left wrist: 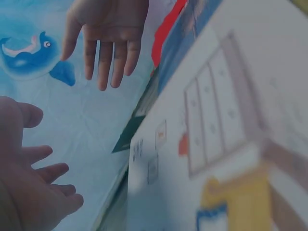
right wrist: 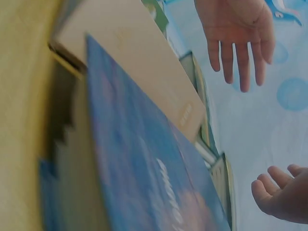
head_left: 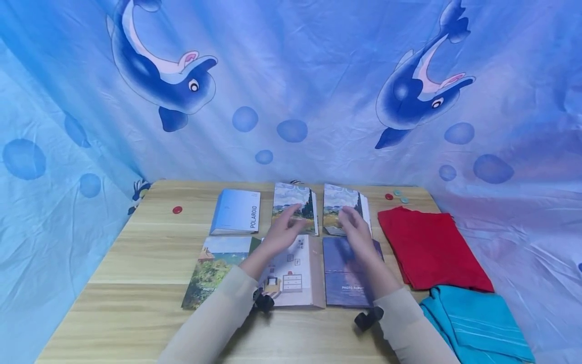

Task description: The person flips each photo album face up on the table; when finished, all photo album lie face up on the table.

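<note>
Six photo albums (head_left: 295,268) are laid out in two rows on the table (head_left: 136,263). Left hand (head_left: 284,230) and right hand (head_left: 356,230) are held above them, fingers relaxed, nothing grasped.

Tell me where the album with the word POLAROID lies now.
In the head view the POLAROID album lies in the back row on the left, beside a landscape album, left of the left hand.
</note>
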Motion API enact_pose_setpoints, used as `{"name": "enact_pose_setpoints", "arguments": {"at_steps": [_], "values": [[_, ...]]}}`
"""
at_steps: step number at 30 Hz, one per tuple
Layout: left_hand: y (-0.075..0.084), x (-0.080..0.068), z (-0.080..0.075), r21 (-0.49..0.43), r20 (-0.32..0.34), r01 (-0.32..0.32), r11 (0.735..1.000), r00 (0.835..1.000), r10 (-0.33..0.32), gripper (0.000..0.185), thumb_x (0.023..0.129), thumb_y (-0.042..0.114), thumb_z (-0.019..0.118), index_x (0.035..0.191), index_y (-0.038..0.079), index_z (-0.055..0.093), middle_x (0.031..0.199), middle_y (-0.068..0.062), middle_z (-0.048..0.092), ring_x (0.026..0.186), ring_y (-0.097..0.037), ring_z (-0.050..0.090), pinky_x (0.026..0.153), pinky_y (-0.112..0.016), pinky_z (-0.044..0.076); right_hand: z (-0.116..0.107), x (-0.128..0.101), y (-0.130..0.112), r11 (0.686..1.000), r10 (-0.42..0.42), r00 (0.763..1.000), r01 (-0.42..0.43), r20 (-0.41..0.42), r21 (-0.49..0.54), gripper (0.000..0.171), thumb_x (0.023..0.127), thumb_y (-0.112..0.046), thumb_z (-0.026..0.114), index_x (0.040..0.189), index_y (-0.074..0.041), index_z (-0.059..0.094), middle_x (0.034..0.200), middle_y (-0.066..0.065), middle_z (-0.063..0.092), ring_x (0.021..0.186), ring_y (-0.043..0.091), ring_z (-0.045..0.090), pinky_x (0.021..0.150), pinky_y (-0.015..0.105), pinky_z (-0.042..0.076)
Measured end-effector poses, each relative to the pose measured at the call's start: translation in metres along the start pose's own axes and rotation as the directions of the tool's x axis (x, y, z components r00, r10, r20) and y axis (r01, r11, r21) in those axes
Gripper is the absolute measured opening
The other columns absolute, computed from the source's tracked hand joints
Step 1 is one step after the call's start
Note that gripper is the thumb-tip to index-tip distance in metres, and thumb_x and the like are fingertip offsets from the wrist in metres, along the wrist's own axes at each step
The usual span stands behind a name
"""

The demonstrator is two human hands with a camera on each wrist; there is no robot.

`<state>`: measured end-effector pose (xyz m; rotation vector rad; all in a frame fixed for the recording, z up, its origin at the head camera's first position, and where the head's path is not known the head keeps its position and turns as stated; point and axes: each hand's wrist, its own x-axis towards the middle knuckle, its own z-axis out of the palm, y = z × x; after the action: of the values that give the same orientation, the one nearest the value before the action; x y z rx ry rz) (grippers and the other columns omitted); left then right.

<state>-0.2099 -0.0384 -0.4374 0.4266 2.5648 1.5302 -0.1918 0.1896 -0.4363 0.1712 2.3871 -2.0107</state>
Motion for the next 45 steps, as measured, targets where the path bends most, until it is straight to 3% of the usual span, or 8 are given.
{"name": "enact_pose_setpoints", "arguments": {"at_steps": [8,13,19,27,33,37,42,45], "values": [[-0.018,-0.025,-0.019,0.045,-0.059,0.006,0.999,0.998,-0.004,0.064,0.103,0.042,0.056,0.158,0.018,0.036,0.164,-0.011,0.03,0.149,-0.035,0.029,0.118,-0.059,0.026,0.027,-0.017,0.004,1.0,-0.022,1.0,0.021,0.007,0.02,0.058,0.106,-0.033,0.054,0.155,-0.007,0.037,0.153,0.018,0.046,0.142,0.036,0.041,0.115,0.054,0.036],[-0.031,-0.046,-0.034,0.098,-0.084,0.008,0.995,0.996,0.0,0.062,0.102,0.033,0.059,0.156,0.011,0.039,0.163,-0.015,0.032,0.148,-0.038,0.029,0.119,-0.06,0.025,0.045,-0.029,0.005,0.999,-0.036,0.999,0.035,0.035,0.026,0.061,0.104,-0.029,0.058,0.154,-0.002,0.038,0.152,0.02,0.046,0.14,0.037,0.043,0.115,0.053,0.036],[-0.044,-0.065,-0.05,0.136,-0.088,-0.009,0.991,0.996,0.022,0.059,0.101,0.026,0.061,0.155,0.01,0.041,0.162,-0.016,0.032,0.15,-0.038,0.026,0.12,-0.059,0.022,0.068,-0.044,0.005,0.997,-0.054,0.996,0.049,0.071,0.062,0.058,0.103,-0.023,0.058,0.153,-0.002,0.039,0.151,0.021,0.047,0.138,0.039,0.046,0.112,0.054,0.04],[-0.06,-0.093,-0.067,0.21,-0.122,0.009,0.978,0.992,0.017,0.064,0.099,0.027,0.065,0.152,0.001,0.042,0.161,-0.023,0.031,0.149,-0.043,0.025,0.119,-0.061,0.021,0.102,-0.056,0.005,0.994,-0.085,0.983,0.072,0.164,0.082,0.061,0.103,-0.025,0.06,0.153,0.0,0.038,0.15,0.021,0.049,0.137,0.038,0.048,0.117,0.053,0.032],[-0.072,-0.112,-0.075,0.281,-0.14,0.026,0.959,0.99,0.015,0.065,0.1,0.031,0.064,0.152,0.0,0.041,0.162,-0.021,0.029,0.151,-0.043,0.019,0.118,-0.064,0.018,0.119,-0.065,0.004,0.992,-0.015,0.981,-0.01,0.194,0.128,0.061,0.102,-0.029,0.061,0.153,-0.002,0.04,0.149,0.017,0.051,0.137,0.034,0.049,0.113,0.05,0.04],[-0.083,-0.129,-0.083,0.317,-0.171,0.066,0.946,0.985,-0.012,0.064,0.1,0.032,0.063,0.151,-0.002,0.042,0.162,-0.022,0.03,0.151,-0.045,0.016,0.118,-0.067,0.015,0.133,-0.074,0.004,0.991,-0.007,0.967,-0.026,0.253,0.128,0.062,0.104,-0.03,0.057,0.153,0.002,0.038,0.151,0.019,0.048,0.138,0.036,0.047,0.114,0.051,0.038],[-0.099,-0.146,-0.09,0.334,-0.243,0.072,0.94,0.97,0.012,0.063,0.098,0.03,0.066,0.146,-0.007,0.047,0.157,-0.029,0.034,0.147,-0.053,0.019,0.115,-0.073,0.013,0.152,-0.083,0.009,0.991,-0.028,0.933,-0.021,0.359,0.133,0.065,0.105,-0.03,0.055,0.155,0.003,0.032,0.157,0.02,0.04,0.144,0.037,0.039,0.12,0.052,0.027],[-0.104,-0.155,-0.094,0.323,-0.254,0.08,0.943,0.967,0.005,0.067,0.096,0.032,0.069,0.145,-0.008,0.048,0.157,-0.03,0.033,0.146,-0.055,0.019,0.113,-0.075,0.015,0.163,-0.089,0.013,0.986,-0.018,0.913,-0.051,0.407,0.16,0.064,0.104,-0.029,0.057,0.156,0.0,0.034,0.159,0.019,0.036,0.147,0.037,0.033,0.121,0.051,0.025]]}}
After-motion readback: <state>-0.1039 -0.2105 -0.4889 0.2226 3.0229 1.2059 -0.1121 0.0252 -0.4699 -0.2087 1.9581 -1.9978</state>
